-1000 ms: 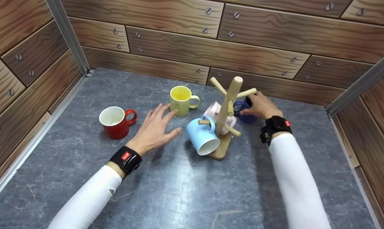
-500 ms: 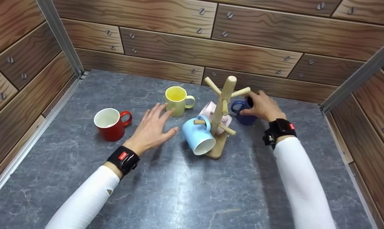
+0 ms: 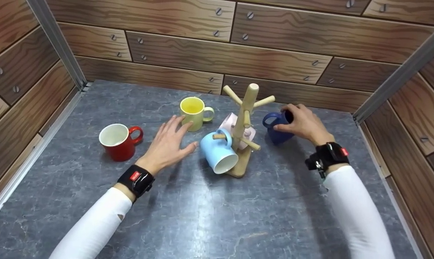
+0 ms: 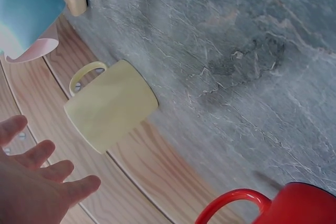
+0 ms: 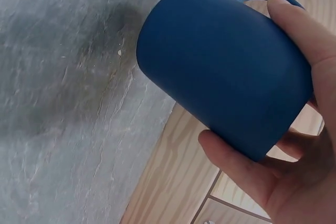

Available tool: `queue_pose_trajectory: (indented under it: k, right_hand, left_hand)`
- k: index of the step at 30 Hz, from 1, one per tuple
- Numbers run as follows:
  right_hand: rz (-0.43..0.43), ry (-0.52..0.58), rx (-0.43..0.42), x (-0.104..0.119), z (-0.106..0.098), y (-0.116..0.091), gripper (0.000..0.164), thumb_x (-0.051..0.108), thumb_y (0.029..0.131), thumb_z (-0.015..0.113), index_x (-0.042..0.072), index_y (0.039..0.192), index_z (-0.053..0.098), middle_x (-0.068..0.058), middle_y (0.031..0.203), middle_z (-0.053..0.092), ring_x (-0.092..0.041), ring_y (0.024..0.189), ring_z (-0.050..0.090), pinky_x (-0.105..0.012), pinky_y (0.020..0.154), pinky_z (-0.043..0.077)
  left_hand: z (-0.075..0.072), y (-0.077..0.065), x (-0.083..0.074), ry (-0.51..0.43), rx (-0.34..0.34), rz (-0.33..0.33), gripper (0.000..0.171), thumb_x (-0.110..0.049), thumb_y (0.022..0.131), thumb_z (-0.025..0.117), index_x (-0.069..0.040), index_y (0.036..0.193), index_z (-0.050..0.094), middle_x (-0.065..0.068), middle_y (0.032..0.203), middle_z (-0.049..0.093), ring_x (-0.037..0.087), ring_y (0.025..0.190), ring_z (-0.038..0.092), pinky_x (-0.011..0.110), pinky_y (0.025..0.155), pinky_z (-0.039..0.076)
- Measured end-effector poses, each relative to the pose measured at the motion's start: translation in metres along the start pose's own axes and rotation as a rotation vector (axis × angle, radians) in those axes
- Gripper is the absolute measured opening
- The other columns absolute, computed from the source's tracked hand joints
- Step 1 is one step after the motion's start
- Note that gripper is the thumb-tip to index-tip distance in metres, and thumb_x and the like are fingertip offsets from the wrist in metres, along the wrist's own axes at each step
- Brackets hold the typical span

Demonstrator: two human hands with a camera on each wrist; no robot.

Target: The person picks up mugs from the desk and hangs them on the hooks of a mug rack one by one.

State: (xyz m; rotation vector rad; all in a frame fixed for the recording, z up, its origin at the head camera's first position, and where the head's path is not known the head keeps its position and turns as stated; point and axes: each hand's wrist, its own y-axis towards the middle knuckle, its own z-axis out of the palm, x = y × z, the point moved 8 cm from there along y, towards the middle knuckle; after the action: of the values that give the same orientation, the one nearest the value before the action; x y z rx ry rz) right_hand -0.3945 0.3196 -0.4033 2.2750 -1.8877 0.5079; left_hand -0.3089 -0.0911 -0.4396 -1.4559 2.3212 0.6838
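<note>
My right hand (image 3: 305, 124) grips a dark blue mug (image 5: 220, 66) near its rim, thumb on the handle side and fingers round the far side. The mug is slightly tilted, its handle pointing left toward the wooden mug tree (image 3: 246, 115). On a lower peg of the tree a light blue mug (image 3: 217, 151) hangs by its handle, mouth down and forward. Behind the post a pink mug (image 3: 248, 136) is partly hidden. My left hand (image 3: 166, 145), fingers spread and holding nothing, hovers between the yellow mug (image 4: 113, 106) and the red mug (image 3: 120, 144).
The tree's upper pegs (image 3: 264, 101) jut out without mugs. Wood-patterned walls (image 3: 181, 46) close off the back and both sides of the grey marbled table (image 3: 202, 223).
The right hand has shifted right with the dark blue mug, away from the tree, and the mug tilts more. The head view has turned slightly right; the left hand keeps its pose.
</note>
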Motion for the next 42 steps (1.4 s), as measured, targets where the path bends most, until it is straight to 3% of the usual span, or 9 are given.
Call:
queue_pose_trajectory:
  k: [6, 16, 23, 27, 31, 35, 42]
  right_hand:
    - [-0.008, 0.088, -0.036, 0.0, -0.006, -0.014, 0.085, 0.054, 0.102, 0.089, 0.009, 0.167, 0.058, -0.031, 0.164, 0.059, -0.053, 0.153, 0.058, -0.077, 0.127, 0.049]
    - [-0.01, 0.22, -0.071, -0.004, -0.007, -0.043, 0.079, 0.049, 0.104, 0.088, 0.004, 0.162, 0.058, -0.032, 0.161, 0.064, -0.051, 0.146, 0.065, -0.069, 0.122, 0.055]
    - [-0.018, 0.275, -0.102, -0.009, -0.004, -0.074, 0.073, 0.046, 0.107, 0.085, 0.006, 0.163, 0.062, -0.034, 0.168, 0.058, -0.056, 0.151, 0.06, -0.077, 0.124, 0.053]
    - [-0.038, 0.324, -0.098, -0.009, 0.001, -0.089, 0.069, 0.042, 0.11, 0.081, 0.008, 0.166, 0.062, -0.033, 0.172, 0.055, -0.057, 0.149, 0.063, -0.073, 0.12, 0.058]
    - [-0.047, 0.399, -0.074, -0.007, 0.008, -0.102, 0.068, 0.037, 0.111, 0.078, 0.007, 0.169, 0.058, -0.034, 0.172, 0.056, -0.056, 0.14, 0.072, -0.053, 0.106, 0.066]
    - [-0.033, 0.456, -0.056, -0.005, 0.013, -0.111, 0.069, 0.035, 0.111, 0.077, 0.008, 0.171, 0.056, -0.034, 0.172, 0.056, -0.054, 0.137, 0.074, -0.037, 0.097, 0.063]
    - [-0.001, 0.533, -0.045, -0.002, 0.028, -0.122, 0.069, 0.036, 0.111, 0.076, 0.007, 0.17, 0.055, -0.032, 0.167, 0.056, -0.047, 0.133, 0.075, -0.034, 0.096, 0.062]
  left_hand:
    - [-0.003, 0.002, 0.0, -0.001, -0.005, 0.002, 0.079, -0.05, 0.109, 0.07, -0.005, 0.172, 0.055, 0.027, 0.187, 0.039, 0.058, 0.178, 0.03, 0.081, 0.145, 0.022]
    - [-0.007, 0.004, -0.002, -0.017, -0.004, -0.009, 0.079, -0.05, 0.111, 0.07, -0.006, 0.174, 0.053, 0.028, 0.19, 0.036, 0.056, 0.18, 0.027, 0.077, 0.147, 0.019]
    - [-0.006, 0.001, -0.007, -0.035, -0.02, 0.01, 0.077, -0.048, 0.11, 0.071, -0.005, 0.172, 0.055, 0.03, 0.188, 0.037, 0.057, 0.179, 0.029, 0.077, 0.146, 0.022]
    - [-0.009, 0.001, -0.012, -0.044, -0.081, 0.053, 0.072, -0.042, 0.109, 0.073, -0.002, 0.167, 0.06, 0.032, 0.184, 0.042, 0.058, 0.175, 0.037, 0.077, 0.144, 0.03]
    - [-0.016, -0.001, -0.022, -0.05, -0.173, 0.134, 0.064, -0.034, 0.106, 0.076, 0.001, 0.158, 0.067, 0.032, 0.175, 0.053, 0.057, 0.166, 0.05, 0.076, 0.138, 0.041]
    - [-0.022, -0.004, -0.033, -0.047, -0.249, 0.208, 0.057, -0.029, 0.104, 0.078, 0.002, 0.151, 0.07, 0.032, 0.167, 0.059, 0.056, 0.158, 0.058, 0.075, 0.131, 0.05]
    - [-0.025, -0.009, -0.05, -0.044, -0.311, 0.287, 0.049, -0.025, 0.103, 0.078, 0.001, 0.143, 0.074, 0.031, 0.16, 0.064, 0.055, 0.151, 0.064, 0.074, 0.125, 0.056]
